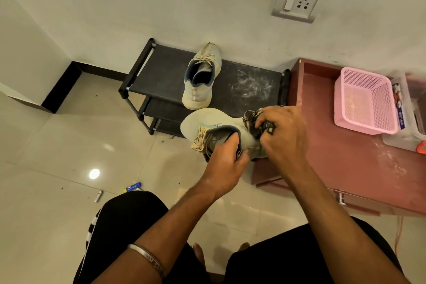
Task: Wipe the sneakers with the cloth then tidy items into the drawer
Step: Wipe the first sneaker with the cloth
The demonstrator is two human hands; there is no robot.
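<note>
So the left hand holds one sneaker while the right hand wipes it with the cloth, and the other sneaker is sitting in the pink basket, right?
Not quite. The head view shows the other sneaker on top of the black shoe rack, not in the pink basket. The rest holds: the left hand grips one sneaker while the right hand wipes it with the cloth.

One head-worn wide-angle camera looks steeply down and forward from above the person's lap, close over both hands at frame centre. It faces a pale plastered wall (pixel 207 2) across the upper frame, with glossy beige floor tiles (pixel 69 145) filling the lower left.
</note>
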